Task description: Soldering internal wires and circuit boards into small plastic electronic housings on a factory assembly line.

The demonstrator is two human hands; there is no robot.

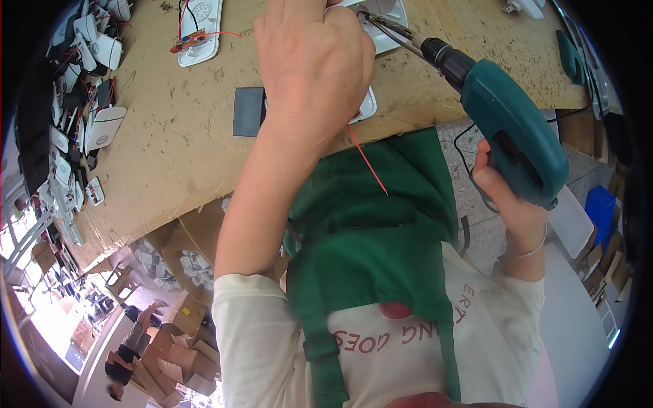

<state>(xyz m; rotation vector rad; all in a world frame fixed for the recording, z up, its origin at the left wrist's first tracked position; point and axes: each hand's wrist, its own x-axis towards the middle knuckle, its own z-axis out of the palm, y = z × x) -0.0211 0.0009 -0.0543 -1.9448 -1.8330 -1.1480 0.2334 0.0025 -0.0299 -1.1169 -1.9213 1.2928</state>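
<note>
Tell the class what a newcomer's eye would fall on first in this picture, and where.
Probably the teal soldering gun at upper right, held in the person's right hand. Next comes the left hand at top centre, its fingers partly cut off by the frame. The green apron fills the middle below the table's edge.
</note>
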